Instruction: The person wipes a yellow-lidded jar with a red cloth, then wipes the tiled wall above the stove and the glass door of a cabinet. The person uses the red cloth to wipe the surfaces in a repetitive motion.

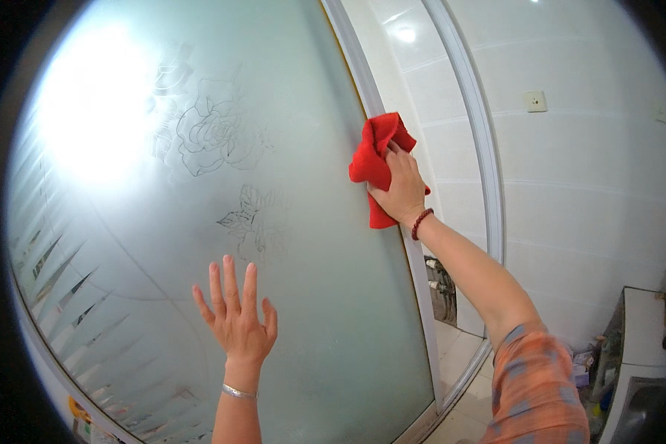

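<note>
A frosted glass sliding door panel [333, 311] with etched roses and leaves fills the left and middle of the head view. My left hand [240, 313], a silver bangle at its wrist, is spread at the lower middle of the glass and holds nothing; whether the palm touches the pane is hard to tell. Up and to the right, my right hand [402, 186] grips a bunched red cloth [373, 161] against the pale metal edge frame [361, 61] of the panel. The cloth hides part of that frame. A dark red beaded bracelet circles my right wrist.
Right of the panel stands a door jamb [480, 127], with a gap between them showing tiles and dark pipe fittings [441, 288]. A wall socket [535, 101] sits on the white tiled wall. A white cabinet [641, 333] and clutter occupy the lower right.
</note>
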Tool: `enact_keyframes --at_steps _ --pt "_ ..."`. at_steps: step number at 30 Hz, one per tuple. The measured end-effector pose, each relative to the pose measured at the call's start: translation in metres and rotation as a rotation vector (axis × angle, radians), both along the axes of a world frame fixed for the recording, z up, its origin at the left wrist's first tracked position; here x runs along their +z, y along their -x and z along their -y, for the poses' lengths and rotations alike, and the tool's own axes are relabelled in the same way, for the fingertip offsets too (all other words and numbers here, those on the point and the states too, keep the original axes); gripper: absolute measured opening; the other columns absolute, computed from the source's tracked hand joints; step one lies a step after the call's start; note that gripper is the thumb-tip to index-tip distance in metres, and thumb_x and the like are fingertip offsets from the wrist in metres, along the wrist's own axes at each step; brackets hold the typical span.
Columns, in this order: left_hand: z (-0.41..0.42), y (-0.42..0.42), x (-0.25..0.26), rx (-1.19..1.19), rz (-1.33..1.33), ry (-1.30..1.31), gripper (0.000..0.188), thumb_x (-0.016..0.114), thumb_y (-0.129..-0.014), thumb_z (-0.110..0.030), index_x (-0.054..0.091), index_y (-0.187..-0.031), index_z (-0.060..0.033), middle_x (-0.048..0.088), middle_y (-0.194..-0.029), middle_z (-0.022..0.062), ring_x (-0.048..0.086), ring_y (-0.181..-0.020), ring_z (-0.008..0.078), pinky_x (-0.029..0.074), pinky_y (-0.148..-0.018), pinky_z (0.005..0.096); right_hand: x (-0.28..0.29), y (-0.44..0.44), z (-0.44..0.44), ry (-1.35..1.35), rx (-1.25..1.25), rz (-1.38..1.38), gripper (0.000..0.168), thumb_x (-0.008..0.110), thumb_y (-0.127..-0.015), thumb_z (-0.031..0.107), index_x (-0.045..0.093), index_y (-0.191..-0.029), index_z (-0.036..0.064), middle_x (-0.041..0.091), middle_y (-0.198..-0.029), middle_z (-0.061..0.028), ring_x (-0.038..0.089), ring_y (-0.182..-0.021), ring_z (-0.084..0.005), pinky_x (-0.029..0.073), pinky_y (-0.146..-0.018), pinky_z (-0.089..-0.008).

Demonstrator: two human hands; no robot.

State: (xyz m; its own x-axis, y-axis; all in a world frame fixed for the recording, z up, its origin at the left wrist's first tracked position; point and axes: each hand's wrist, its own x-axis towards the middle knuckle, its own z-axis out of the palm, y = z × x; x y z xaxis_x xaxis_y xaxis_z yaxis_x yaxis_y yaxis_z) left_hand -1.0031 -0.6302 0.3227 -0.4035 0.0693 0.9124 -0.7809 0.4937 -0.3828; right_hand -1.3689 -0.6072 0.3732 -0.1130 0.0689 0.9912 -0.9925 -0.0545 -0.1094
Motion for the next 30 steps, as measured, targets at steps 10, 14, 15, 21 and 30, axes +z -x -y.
enact_keyframes --at_steps 10,14,15,21,30 --pt "0.005 0.005 0.005 0.023 -0.039 0.082 0.054 0.060 -0.082 -0.012 0.058 -0.136 -0.0163 0.042 -0.154 0.0099 0.032 -0.146 0.0291 0.011 -0.122 0.0517 0.135 0.024 0.009 0.021 0.046 -0.073 0.067 0.075 -0.076 0.030 0.052 -0.134 0.008 0.049 -0.141 -0.0135 0.048 -0.125 -0.0358 0.048 -0.101 -0.0459" --pt "0.008 0.040 0.046 0.007 -0.093 0.079 0.057 0.060 -0.082 -0.013 0.056 -0.139 -0.0172 0.041 -0.155 0.0091 0.030 -0.147 0.0277 0.011 -0.122 0.0512 0.198 0.028 0.007 -0.014 0.023 -0.094 0.068 0.073 -0.076 0.034 0.051 -0.136 0.012 0.051 -0.139 -0.0119 0.049 -0.122 -0.0365 0.048 -0.100 -0.0471" --pt "0.009 0.053 0.055 0.016 -0.106 0.093 0.058 0.061 -0.083 -0.013 0.055 -0.140 -0.0177 0.040 -0.155 0.0089 0.029 -0.147 0.0272 0.010 -0.123 0.0511 0.206 0.023 0.004 -0.009 0.032 -0.087 0.066 0.072 -0.076 0.035 0.052 -0.135 0.012 0.053 -0.136 -0.0109 0.049 -0.122 -0.0359 0.048 -0.100 -0.0479" --pt "0.010 0.088 0.092 0.220 -0.191 0.133 0.062 0.061 -0.087 -0.022 0.046 -0.148 -0.0211 0.033 -0.160 0.0070 0.021 -0.151 0.0235 0.005 -0.123 0.0499 0.265 0.020 0.010 0.052 -0.051 -0.168 0.065 0.069 -0.077 0.044 0.056 -0.132 0.011 0.059 -0.129 -0.0088 0.053 -0.122 -0.0302 0.043 -0.103 -0.0465" --pt "0.016 0.082 0.094 -0.085 -0.213 0.256 0.049 0.057 -0.093 -0.018 0.052 -0.141 -0.0105 0.044 -0.152 0.0128 0.037 -0.143 0.0278 0.026 -0.118 0.0472 0.187 -0.022 0.030 0.136 0.132 -0.575 0.073 0.072 -0.078 0.046 0.051 -0.137 0.008 0.055 -0.134 -0.0178 0.052 -0.123 -0.0335 0.038 -0.107 -0.0477"
